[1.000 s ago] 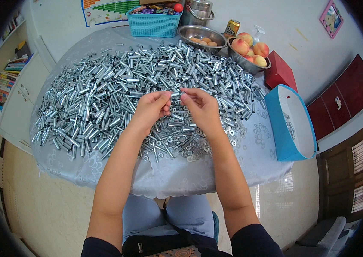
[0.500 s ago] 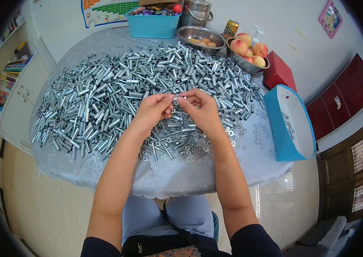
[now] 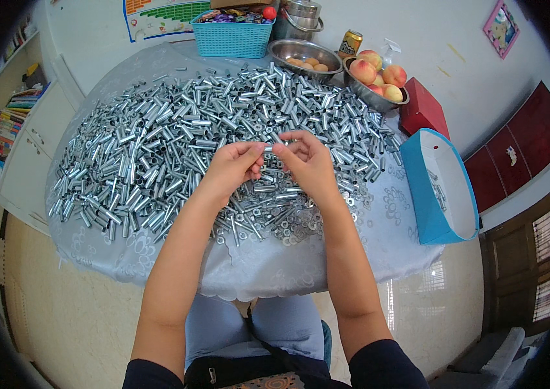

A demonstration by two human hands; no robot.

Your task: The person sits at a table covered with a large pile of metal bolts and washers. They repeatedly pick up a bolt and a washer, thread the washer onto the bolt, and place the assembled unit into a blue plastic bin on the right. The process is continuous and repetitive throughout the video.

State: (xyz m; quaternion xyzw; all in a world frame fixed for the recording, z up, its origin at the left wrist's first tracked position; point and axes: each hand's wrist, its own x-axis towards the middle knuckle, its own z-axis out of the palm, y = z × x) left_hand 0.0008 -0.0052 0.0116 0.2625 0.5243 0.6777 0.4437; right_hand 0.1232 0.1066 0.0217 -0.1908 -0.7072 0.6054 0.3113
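Observation:
A short shiny metal sleeve (image 3: 268,149) is held level between my two hands, over the middle of a large heap of loose metal sleeves (image 3: 152,136). My left hand (image 3: 233,168) pinches its left end between thumb and fingers. From the other side, my right hand (image 3: 310,167) has its thumb and fingertips at the right end. Whether anything sits inside the sleeve is hidden. Just below my hands lie bolts (image 3: 236,227) and many flat washers (image 3: 294,227), spread toward the near side of the heap.
At the right edge of the table (image 3: 275,272) stands a blue box (image 3: 424,194) with a few metal pieces inside. Along the back are a blue basket (image 3: 233,40), a steel bowl of eggs (image 3: 288,50), a bowl of peaches (image 3: 369,97), a can (image 3: 349,44) and a red box (image 3: 424,107).
My right hand has shifted slightly right, its index finger lifting, and more of the sleeve shows between my hands. My left hand has stayed almost still.

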